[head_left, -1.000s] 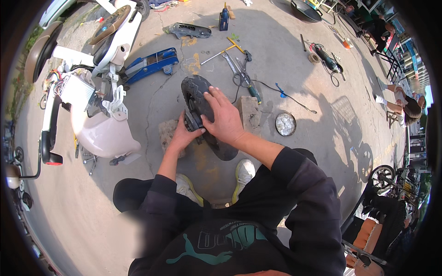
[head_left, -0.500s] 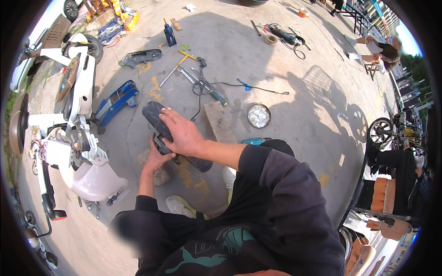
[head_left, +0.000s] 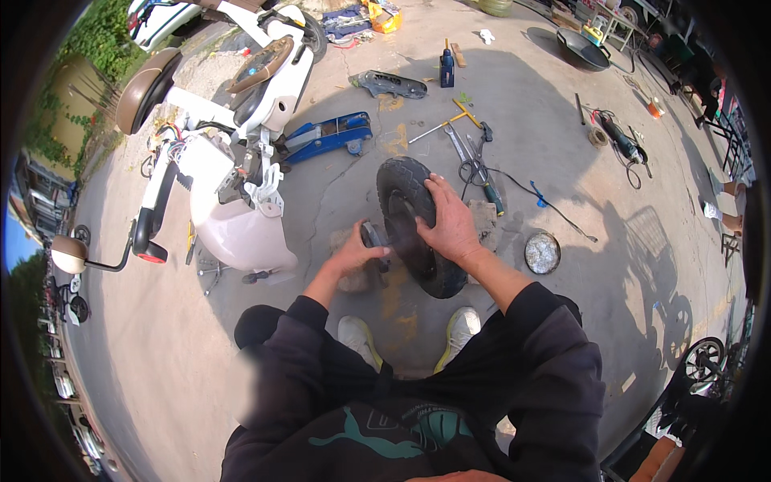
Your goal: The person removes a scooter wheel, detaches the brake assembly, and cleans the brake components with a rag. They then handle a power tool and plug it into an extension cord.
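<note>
My right hand grips a black-tyred wheel. My left hand clasps a small dark part beside it. A blue jack lies farther off.

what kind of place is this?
Probably an outdoor scooter-repair spot on paved ground: a partly stripped white scooter with wiring exposed, a blue floor jack, and a wheel being handled near scattered hand tools.

R hand grips blk wheel; L hand holds dk part just beside it. Blue jack, wht scooter on grnd to L.
</note>
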{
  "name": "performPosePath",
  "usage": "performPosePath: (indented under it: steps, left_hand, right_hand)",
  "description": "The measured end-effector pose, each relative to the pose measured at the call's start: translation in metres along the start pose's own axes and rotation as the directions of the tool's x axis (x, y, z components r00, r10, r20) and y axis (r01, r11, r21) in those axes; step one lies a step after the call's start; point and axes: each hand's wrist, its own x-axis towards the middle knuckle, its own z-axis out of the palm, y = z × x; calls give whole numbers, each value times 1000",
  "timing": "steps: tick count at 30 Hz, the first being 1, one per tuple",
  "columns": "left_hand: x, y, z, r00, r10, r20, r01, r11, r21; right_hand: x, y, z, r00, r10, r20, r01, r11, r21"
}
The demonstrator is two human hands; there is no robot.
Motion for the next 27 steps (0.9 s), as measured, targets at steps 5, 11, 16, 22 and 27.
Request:
performPosePath:
  steps: [5, 11, 16, 22, 27]
  left_hand:
    - [-20, 5, -60, 970, -241, -28, 239, 969, -65]
    - [-58, 27, -102, 981, -154, -121, 191, 888, 419]
    - [-104, 77, -61, 975, -130, -180, 159, 975, 153]
    - [-105, 89, -53, 976, -120, -184, 86, 979, -183]
    - [-93, 87, -62, 956, -134, -261, 27, 926, -376]
  right_hand:
    - [7, 28, -5, 999, 36, -33, -35, 999, 22]
    - [40, 50, -18, 936, 334, 111, -332, 943, -36]
    - [43, 107, -24, 797, 590, 130, -597, 802, 20]
    - [32, 187, -32, 714, 688, 128, -700, 700, 140]
    - [31, 202, -22, 667, 728, 154, -740, 673, 23]
